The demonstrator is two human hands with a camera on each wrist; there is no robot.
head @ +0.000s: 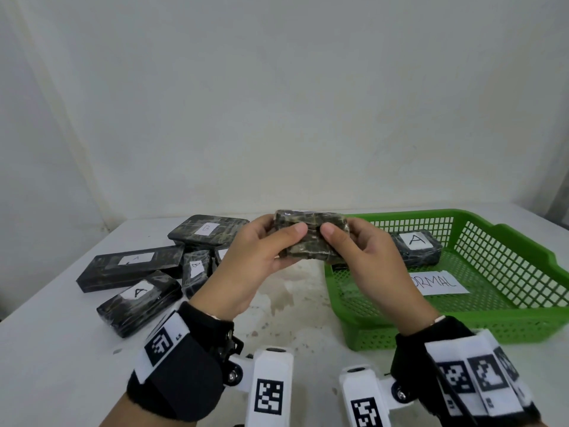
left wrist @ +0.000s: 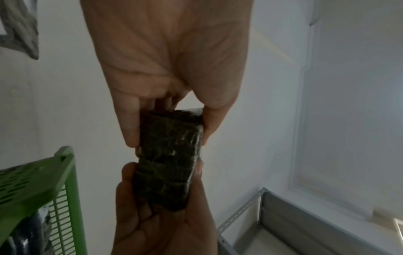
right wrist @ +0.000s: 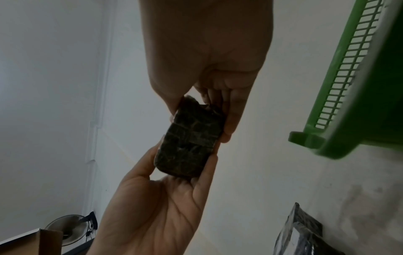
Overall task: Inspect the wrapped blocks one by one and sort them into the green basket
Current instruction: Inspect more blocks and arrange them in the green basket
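Observation:
I hold one dark wrapped block [head: 311,238] up above the table between both hands, and no label shows on the side facing me. My left hand [head: 281,230] pinches its left end with thumb in front and fingers behind. My right hand [head: 338,231] pinches the right end the same way. The left wrist view shows the block [left wrist: 170,158] gripped from both ends, as does the right wrist view of the block [right wrist: 191,143]. The green basket [head: 492,329] stands to the right and holds a block marked A [head: 415,248] and a paper slip [head: 437,283].
Several wrapped blocks lie in a pile at the left: one marked B [head: 209,231], a long one [head: 132,266], one marked A [head: 140,300]. The white table [head: 292,303] is stained between pile and basket. A wall closes off the back.

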